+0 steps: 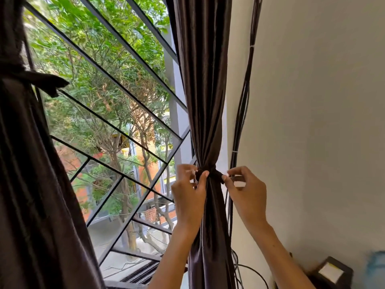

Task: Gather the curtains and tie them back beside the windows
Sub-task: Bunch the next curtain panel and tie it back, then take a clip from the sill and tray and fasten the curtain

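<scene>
A dark brown curtain (203,90) hangs gathered into a narrow bundle at the right side of the window. A matching dark tie band (213,174) wraps around it at mid height. My left hand (188,192) pinches the band's left end against the bundle. My right hand (246,191) pinches the band's right end, pulled a little away from the curtain. A second dark curtain (31,174) fills the left edge of the view, with its own tie band (41,79) knotted around it.
The window (116,113) has dark metal bars (98,69) with trees and buildings outside. A bundle of black cables (242,105) runs down the white wall (316,101) just right of the curtain. A dark box (333,272) sits at the lower right.
</scene>
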`<state>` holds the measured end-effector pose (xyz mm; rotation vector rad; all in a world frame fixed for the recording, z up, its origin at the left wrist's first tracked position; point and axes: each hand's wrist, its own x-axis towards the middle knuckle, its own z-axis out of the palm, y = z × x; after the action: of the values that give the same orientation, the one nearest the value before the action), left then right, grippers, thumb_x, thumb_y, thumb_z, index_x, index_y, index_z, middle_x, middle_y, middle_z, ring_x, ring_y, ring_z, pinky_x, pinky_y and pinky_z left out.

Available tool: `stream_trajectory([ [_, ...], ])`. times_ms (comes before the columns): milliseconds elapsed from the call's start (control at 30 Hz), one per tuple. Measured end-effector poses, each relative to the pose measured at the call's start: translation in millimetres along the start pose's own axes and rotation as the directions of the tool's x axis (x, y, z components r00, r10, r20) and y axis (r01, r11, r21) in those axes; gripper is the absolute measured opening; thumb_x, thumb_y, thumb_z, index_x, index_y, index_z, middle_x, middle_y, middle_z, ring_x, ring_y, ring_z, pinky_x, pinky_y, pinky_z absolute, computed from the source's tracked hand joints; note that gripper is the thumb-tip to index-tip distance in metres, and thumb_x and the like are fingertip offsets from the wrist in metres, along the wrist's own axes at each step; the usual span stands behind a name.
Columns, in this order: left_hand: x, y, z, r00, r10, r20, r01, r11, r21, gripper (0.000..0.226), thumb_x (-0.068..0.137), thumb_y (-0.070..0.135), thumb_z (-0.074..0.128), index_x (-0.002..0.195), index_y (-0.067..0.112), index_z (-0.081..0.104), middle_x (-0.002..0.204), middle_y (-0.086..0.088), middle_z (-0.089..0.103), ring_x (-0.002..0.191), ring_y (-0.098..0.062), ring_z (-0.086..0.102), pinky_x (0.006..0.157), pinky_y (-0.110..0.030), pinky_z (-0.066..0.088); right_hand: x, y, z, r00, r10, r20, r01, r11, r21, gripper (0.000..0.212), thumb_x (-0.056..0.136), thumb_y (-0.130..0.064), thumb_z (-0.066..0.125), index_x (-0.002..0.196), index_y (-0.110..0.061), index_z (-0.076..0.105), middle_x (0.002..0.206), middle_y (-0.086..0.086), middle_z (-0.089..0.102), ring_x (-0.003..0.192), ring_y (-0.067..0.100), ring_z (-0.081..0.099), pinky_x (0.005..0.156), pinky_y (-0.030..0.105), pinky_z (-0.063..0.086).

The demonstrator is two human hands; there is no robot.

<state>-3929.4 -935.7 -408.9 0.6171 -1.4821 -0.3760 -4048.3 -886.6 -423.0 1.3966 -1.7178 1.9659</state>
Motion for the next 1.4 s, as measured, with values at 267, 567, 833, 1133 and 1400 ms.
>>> stream_trajectory([
  [267, -41.0, 19.6, -43.7, 0.999, -0.036, 0.023, 0.035, 0.997, 0.065, 0.041, 0.082, 0.016, 0.071, 0.110, 0.027, 0.043, 0.108, 0.008, 0.061, 0.101, -0.003, 0.060, 0.084, -0.024, 0.051, -40.6, -45.6, -1.3, 0.987, -0.155, 0.032, 0.152, 0.986, 0.068, 0.004, 0.089, -0.019, 0.065, 0.092, -0.023, 0.066, 0.083, -0.014, 0.067, 0.077, 0.003, 0.064, 0.068, 0.014, 0.051],
  [567, -158.2, 30.4, -167.0, 0.981, -0.194, 0.025, 0.187, 0.967, 0.172, 0.012, 0.090, 0.015, 0.061, 0.101, 0.012, 0.060, 0.094, 0.009, 0.067, 0.089, -0.004, 0.065, 0.073, -0.027, 0.054, -177.0, -63.3, 16.7, 0.973, -0.026, 0.230, -0.029, 0.973, 0.230, 0.001, 0.088, -0.013, 0.066, 0.088, -0.013, 0.067, 0.076, -0.006, 0.067, 0.072, 0.004, 0.063, 0.066, 0.009, 0.046],
  [833, -262.0, 25.1, -307.9, 0.894, -0.430, -0.124, 0.448, 0.865, 0.225, 0.006, 0.089, 0.008, 0.061, 0.093, 0.013, 0.063, 0.087, 0.010, 0.070, 0.081, -0.001, 0.066, 0.069, -0.016, 0.051, -342.1, -93.8, 25.0, 0.926, 0.095, 0.365, -0.155, 0.978, 0.140, 0.006, 0.084, -0.005, 0.070, 0.084, -0.011, 0.068, 0.073, -0.003, 0.067, 0.066, 0.007, 0.061, 0.064, 0.012, 0.046],
  [1133, -344.3, 13.1, -465.7, 0.744, -0.638, -0.198, 0.668, 0.702, 0.247, 0.003, 0.091, 0.018, 0.060, 0.091, 0.020, 0.063, 0.083, 0.012, 0.068, 0.080, -0.002, 0.065, 0.070, -0.017, 0.051, -519.5, -167.0, 59.4, 0.802, 0.178, 0.570, -0.268, 0.960, 0.077, 0.008, 0.084, -0.004, 0.070, 0.084, -0.012, 0.068, 0.074, -0.007, 0.066, 0.067, 0.003, 0.061, 0.065, 0.010, 0.045],
  [1400, -386.4, -32.2, -518.9, 0.613, -0.724, -0.316, 0.790, 0.574, 0.215, 0.009, 0.089, 0.014, 0.062, 0.090, 0.023, 0.063, 0.086, 0.011, 0.068, 0.082, -0.003, 0.063, 0.070, -0.013, 0.047, -590.6, -171.3, 106.9, 0.662, 0.249, 0.707, -0.330, 0.944, -0.023, 0.003, 0.086, -0.013, 0.069, 0.086, -0.016, 0.068, 0.076, -0.011, 0.068, 0.071, 0.005, 0.064, 0.066, 0.032, 0.054],
])
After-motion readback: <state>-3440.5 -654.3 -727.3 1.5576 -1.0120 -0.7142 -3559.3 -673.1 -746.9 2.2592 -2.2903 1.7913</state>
